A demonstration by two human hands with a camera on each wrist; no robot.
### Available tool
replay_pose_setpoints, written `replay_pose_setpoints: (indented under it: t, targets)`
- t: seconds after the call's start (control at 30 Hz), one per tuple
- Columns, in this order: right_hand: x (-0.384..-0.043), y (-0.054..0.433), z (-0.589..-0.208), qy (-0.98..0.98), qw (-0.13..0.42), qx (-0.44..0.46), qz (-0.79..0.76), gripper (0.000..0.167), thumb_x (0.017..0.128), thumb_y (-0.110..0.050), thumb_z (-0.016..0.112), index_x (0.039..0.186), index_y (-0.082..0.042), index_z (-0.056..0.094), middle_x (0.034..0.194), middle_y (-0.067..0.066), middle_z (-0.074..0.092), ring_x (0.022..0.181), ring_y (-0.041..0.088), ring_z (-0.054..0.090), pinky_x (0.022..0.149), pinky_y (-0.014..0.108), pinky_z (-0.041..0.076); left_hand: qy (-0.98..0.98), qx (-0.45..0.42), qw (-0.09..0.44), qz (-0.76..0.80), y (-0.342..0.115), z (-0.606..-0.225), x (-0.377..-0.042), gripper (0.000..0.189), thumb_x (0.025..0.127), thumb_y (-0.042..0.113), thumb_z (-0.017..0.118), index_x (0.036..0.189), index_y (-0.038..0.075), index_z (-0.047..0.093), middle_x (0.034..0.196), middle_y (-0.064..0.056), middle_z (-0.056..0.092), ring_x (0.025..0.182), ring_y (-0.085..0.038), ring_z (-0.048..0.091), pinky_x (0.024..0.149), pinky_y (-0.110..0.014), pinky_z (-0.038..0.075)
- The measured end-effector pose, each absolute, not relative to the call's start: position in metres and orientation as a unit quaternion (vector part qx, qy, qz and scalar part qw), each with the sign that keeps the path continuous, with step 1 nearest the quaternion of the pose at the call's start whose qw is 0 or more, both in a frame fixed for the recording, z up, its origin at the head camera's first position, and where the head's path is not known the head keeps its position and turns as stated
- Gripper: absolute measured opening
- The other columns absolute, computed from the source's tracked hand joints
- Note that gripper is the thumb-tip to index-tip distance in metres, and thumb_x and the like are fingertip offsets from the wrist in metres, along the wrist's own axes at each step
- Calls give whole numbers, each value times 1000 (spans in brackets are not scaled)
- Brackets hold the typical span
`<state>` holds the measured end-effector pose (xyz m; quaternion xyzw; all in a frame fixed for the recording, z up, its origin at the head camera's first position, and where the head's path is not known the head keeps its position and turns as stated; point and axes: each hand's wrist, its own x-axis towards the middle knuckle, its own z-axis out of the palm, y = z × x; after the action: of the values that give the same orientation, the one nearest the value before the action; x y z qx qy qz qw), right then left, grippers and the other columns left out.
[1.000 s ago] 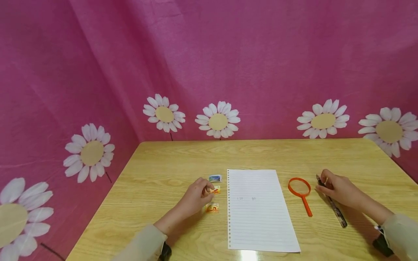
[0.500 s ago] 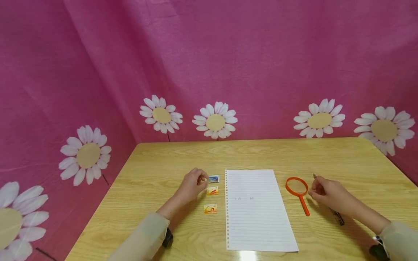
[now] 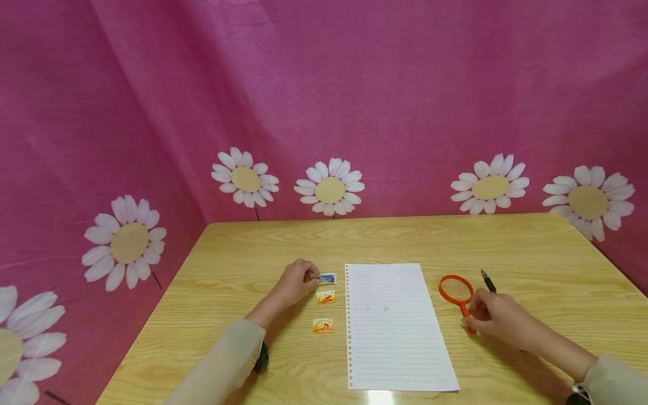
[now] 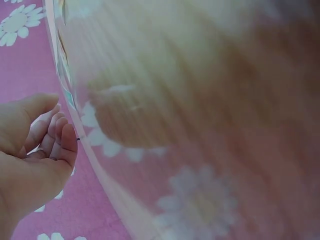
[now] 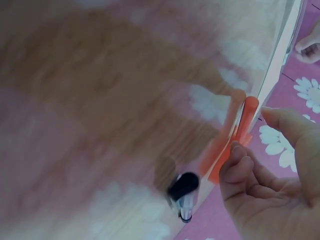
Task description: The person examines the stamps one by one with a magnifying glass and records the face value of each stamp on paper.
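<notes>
In the head view my left hand [image 3: 296, 282] has its thumb and fingertips right at the left edge of a blue postage stamp [image 3: 328, 278]. Two orange-and-yellow stamps, one in the middle [image 3: 325, 297] and one nearest [image 3: 323, 325], lie below it in a column. The left wrist view shows that hand's fingers loosely bent, with a gap to the thumb. My right hand [image 3: 501, 318] is over the handle of an orange magnifying glass [image 3: 456, 288]. In the right wrist view its thumb stands apart from the handle [image 5: 248, 112], while the fingertips overlap it.
A lined, hole-punched sheet [image 3: 395, 349] bearing handwritten numbers lies between the hands. The pen [image 3: 488, 280] is partly hidden behind my right hand. Under everything is a glossy wood-grain table [image 3: 243, 247], backed by a pink flowered curtain [image 3: 405, 84].
My left hand has moved from the middle stamp up to the blue one. My right hand has left the pen and come left to the magnifying glass handle. The head view has shifted slightly.
</notes>
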<state>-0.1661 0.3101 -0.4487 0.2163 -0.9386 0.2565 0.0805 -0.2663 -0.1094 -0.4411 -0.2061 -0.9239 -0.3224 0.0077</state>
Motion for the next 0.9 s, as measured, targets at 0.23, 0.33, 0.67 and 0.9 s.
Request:
replay_pose_setpoints:
  t: [0.23,0.33,0.67,0.9]
  targets:
    - [-163,307,-455,-944,85,202,246,30,74,-13,83,80,-9,55,68,-11,52,61,-9,37,53,19,38,-923,-223,-4,-313,-111,-445,-271,5,88,2,69,91,1,65,84,-8,55,76,-14,48,68,-22,40]
    - [-163,306,-456,-950,71,185,241,30,75,-13,83,80,-8,54,69,-9,53,61,-7,38,53,19,38,-924,-236,-9,-300,-110,-445,-272,5,88,1,68,91,1,65,85,-9,56,77,-14,48,69,-23,41]
    - [-164,302,-452,-966,34,106,234,24,78,-13,79,74,-7,56,67,-4,58,59,-1,42,53,20,40,-930,-239,-10,-279,-104,-444,-270,4,88,2,68,91,1,65,84,-7,55,75,-13,46,67,-23,41]
    - [-165,301,-448,-964,5,61,258,18,79,-9,74,76,-3,58,70,1,60,61,7,47,54,20,40,-929,-232,-22,-287,-105,-445,-271,4,89,3,67,92,0,65,86,-8,56,76,-13,48,69,-24,43]
